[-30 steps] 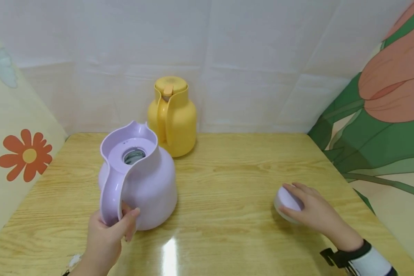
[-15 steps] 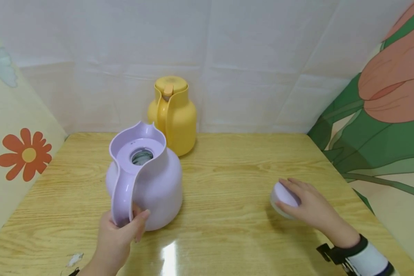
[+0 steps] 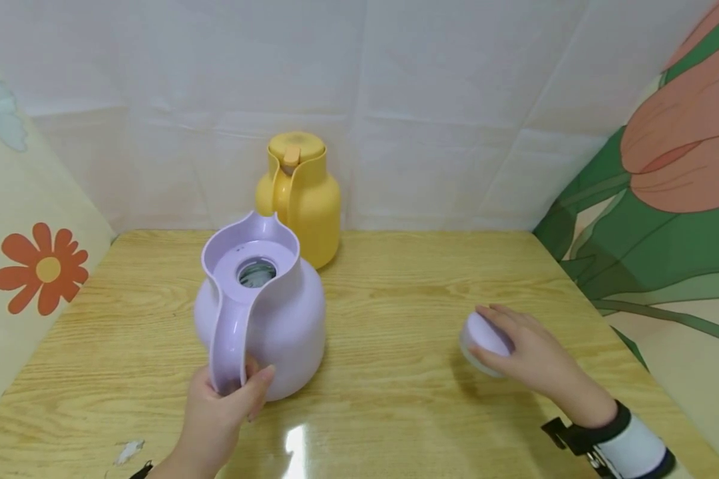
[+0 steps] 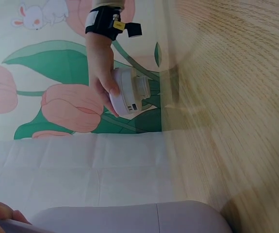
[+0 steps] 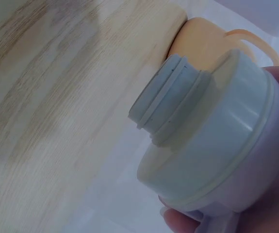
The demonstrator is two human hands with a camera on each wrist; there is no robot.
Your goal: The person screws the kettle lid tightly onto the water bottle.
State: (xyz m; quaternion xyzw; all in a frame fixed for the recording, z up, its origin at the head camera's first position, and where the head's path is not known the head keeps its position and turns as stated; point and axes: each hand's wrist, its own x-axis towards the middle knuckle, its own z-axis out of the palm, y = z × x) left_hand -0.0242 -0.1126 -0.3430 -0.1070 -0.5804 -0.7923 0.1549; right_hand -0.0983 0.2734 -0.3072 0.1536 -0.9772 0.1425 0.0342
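- Gripping the lilac jug [image 3: 290, 332] low on its handle [image 3: 230, 342], the left hand [image 3: 222, 406] has its fingers curled round the bar. The jug is upright at the near left of the wooden table [image 3: 389, 319]; whether its base bears fully on the wood is hard to tell.
- A firm, level hold on that handle should serve well, since the handle faces the person and the round mouth [image 3: 257, 273] lies uncovered on top.
- To the right, well apart from the jug, the right hand [image 3: 539, 359] is part closed, thumb and fingers spread round the rim of a lilac lid [image 3: 485, 339].
- The lid is off the table, a little tilted, its pale threaded neck [image 5: 166, 99] pointing down toward the wood.
- Holding it by the rim leaves that thread untouched by fingers, which seems the right choice; levelling the lid would be wise before any contact, as a slanted thread could catch or cross.
- Over the far side, a yellow jug [image 3: 320, 199] with its top on stands just behind the lilac one, partly hidden by it; a far-ward push might knock the two together.
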